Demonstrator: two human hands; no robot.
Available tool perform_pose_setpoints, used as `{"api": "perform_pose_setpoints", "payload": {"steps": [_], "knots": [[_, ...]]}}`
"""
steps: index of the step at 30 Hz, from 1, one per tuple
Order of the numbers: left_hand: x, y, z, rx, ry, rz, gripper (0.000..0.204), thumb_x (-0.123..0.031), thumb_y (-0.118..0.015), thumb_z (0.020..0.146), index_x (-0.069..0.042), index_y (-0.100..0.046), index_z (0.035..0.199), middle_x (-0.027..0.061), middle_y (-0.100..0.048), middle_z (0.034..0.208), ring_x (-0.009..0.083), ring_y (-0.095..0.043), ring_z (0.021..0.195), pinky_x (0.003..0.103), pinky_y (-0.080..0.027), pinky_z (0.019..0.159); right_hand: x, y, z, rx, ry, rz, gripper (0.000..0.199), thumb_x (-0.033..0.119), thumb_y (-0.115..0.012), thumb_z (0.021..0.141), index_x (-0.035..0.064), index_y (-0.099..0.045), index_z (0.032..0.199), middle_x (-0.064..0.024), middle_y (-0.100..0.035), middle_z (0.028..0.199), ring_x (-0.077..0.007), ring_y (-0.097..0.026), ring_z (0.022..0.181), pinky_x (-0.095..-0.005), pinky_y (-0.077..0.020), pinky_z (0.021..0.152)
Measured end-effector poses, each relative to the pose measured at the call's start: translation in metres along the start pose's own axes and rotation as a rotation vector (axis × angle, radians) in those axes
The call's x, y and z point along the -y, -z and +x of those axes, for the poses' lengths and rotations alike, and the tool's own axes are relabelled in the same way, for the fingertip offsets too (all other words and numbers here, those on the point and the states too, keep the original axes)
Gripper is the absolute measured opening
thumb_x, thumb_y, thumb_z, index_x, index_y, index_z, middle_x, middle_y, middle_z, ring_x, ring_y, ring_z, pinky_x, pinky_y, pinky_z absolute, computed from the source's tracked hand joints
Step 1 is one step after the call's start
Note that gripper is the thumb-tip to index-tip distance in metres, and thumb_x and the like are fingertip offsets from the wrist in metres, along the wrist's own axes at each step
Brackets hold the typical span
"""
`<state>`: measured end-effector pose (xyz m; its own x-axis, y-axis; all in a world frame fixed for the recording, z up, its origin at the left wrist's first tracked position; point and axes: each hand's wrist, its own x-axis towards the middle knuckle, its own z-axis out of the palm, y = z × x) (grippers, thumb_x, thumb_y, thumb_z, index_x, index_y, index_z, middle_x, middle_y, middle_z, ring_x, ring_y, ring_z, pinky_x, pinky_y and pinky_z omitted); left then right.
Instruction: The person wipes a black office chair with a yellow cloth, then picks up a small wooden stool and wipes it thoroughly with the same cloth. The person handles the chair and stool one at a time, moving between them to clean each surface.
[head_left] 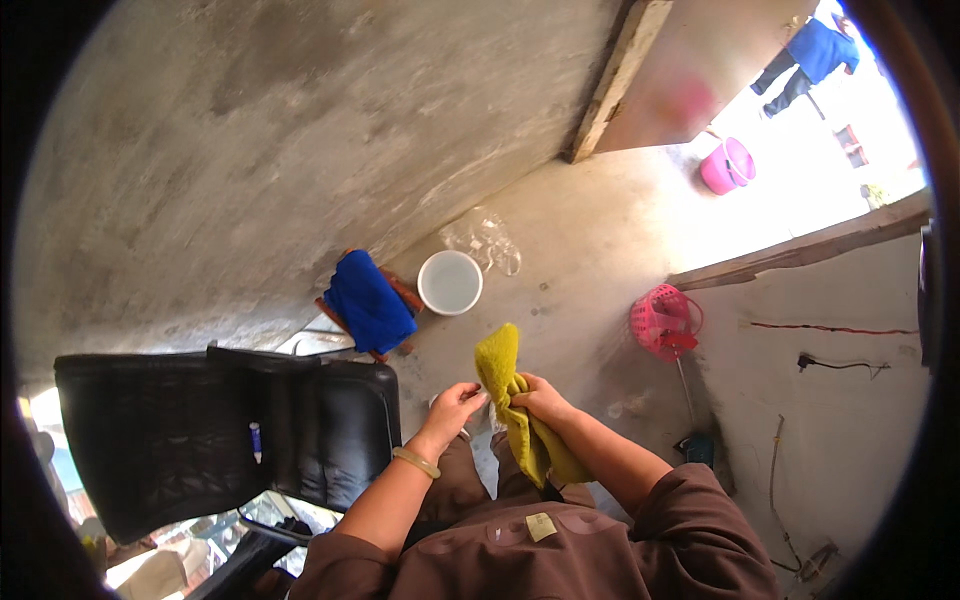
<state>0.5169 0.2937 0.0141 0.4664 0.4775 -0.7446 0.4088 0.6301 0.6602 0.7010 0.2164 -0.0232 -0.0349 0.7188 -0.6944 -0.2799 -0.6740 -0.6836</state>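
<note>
Head view, hands: the right hand (541, 399) is clenched around a yellow-green cloth (515, 412), gripping it at mid-length. The left hand (455, 403) sits just beside it with the fingers (474, 397) loosely curled and their tips at the cloth's edge; whether they pinch it I cannot tell.
Cloth: one end stands up above the right hand, the rest hangs down along the right forearm toward the lap.
Left wrist: a pale bangle (416, 462) circles it.
Beyond the hands: a white bucket (450, 282) stands on the concrete floor (580, 240), with a crumpled clear plastic bag (484, 237) just past it and a blue cloth (369, 303) draped over a low stool to its left.
Left of the hands: a black padded chair (200, 430), close by.
Right of the hands: a pink basket (662, 322) by the wall.
Far beyond, right: a pink bucket (727, 165) in the bright doorway, a person in blue (812, 55) outside.
</note>
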Motion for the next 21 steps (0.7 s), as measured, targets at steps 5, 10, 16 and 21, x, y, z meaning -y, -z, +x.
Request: {"api": "perform_pose_setpoints", "payload": {"steps": [5, 10, 16, 21], "knots": [[-0.002, 0.010, 0.008, 0.074, -0.026, -0.059, 0.038, -0.030, -0.060, 0.088, -0.002, -0.058, 0.113, 0.0036, -0.062, 0.103, 0.0120, -0.057, 0.088, 0.026, -0.044, 0.070, 0.018, -0.007, 0.001, -0.052, 0.056, -0.015, 0.043, 0.003, -0.059, 0.073, -0.0013, -0.054, 0.115, -0.0094, -0.063, 0.098, -0.0185, -0.060, 0.089, -0.0304, -0.0478, 0.080], [-0.033, 0.016, 0.003, 0.192, -0.039, -0.048, 0.041, -0.033, -0.059, 0.088, -0.002, -0.055, 0.115, 0.0053, -0.061, 0.103, 0.0145, -0.057, 0.092, 0.030, -0.046, 0.074, 0.039, -0.034, 0.000, -0.132, 0.213, -0.107, 0.047, 0.000, -0.057, 0.076, -0.0020, -0.048, 0.122, -0.0104, -0.061, 0.103, -0.0182, -0.058, 0.094, -0.0286, -0.0471, 0.083], [-0.081, 0.035, -0.010, 0.217, -0.185, -0.027, 0.037, -0.029, -0.061, 0.087, -0.002, -0.056, 0.113, 0.0062, -0.062, 0.103, 0.0156, -0.059, 0.092, 0.029, -0.047, 0.072, 0.071, -0.058, -0.011, -0.291, 0.344, -0.189, 0.051, 0.004, -0.059, 0.075, 0.0003, -0.046, 0.125, -0.0106, -0.061, 0.103, -0.0170, -0.057, 0.095, -0.0297, -0.0463, 0.085], [-0.083, 0.054, -0.008, 0.250, -0.200, -0.100, 0.029, -0.018, -0.058, 0.089, -0.006, -0.057, 0.115, 0.0050, -0.063, 0.103, 0.0159, -0.061, 0.089, 0.029, -0.049, 0.069, 0.100, -0.086, -0.033, -0.399, 0.359, -0.372, 0.056, 0.011, -0.062, 0.074, 0.0039, -0.047, 0.127, -0.0142, -0.062, 0.104, -0.0215, -0.059, 0.098, -0.0323, -0.0461, 0.086]]}}
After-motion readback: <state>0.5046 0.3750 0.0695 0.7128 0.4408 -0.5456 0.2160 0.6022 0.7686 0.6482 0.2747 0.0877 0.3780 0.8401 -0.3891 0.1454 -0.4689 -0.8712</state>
